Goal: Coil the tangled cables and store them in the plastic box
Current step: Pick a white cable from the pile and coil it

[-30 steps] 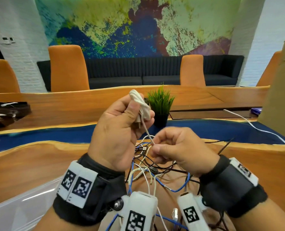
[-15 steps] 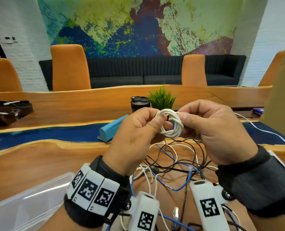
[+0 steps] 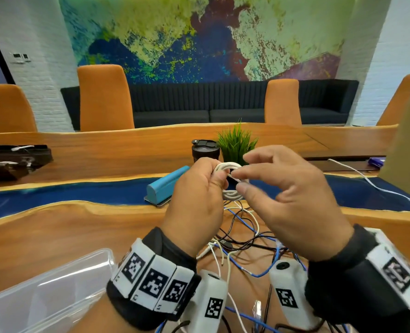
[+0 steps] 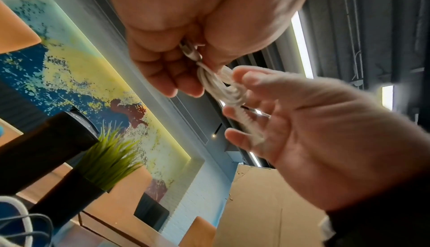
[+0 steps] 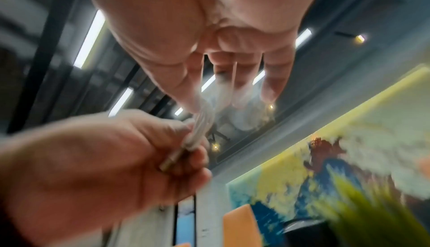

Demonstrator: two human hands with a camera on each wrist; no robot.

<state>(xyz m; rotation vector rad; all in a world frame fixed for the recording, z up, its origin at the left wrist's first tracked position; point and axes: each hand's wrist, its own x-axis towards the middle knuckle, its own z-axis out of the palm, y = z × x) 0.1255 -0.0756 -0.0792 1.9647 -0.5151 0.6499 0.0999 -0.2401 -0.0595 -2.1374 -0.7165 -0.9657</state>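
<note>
A small coil of white cable (image 3: 228, 167) is held up above the table between both hands. My left hand (image 3: 210, 175) grips its left side, and a metal plug (image 4: 190, 52) of that cable lies under its curled fingers. My right hand (image 3: 240, 182) pinches the coil's right side between thumb and index finger, with the other fingers spread. The wrist views show the coil (image 4: 223, 89) (image 5: 202, 122) blurred. Below the hands lies a tangle of black, white and blue cables (image 3: 242, 236). The clear plastic box (image 3: 55, 284) stands open at the lower left.
A light blue case (image 3: 165, 186), a black lidded cup (image 3: 205, 152) and a small green plant (image 3: 237, 145) stand just beyond the hands. A white cable (image 3: 367, 181) trails off to the right by a cardboard sheet (image 3: 405, 140). Dark objects (image 3: 14, 159) lie far left.
One second ago my right hand was drawing the cable from the tangle. It then rose to the coil. Since half a second ago its outer fingers have spread apart.
</note>
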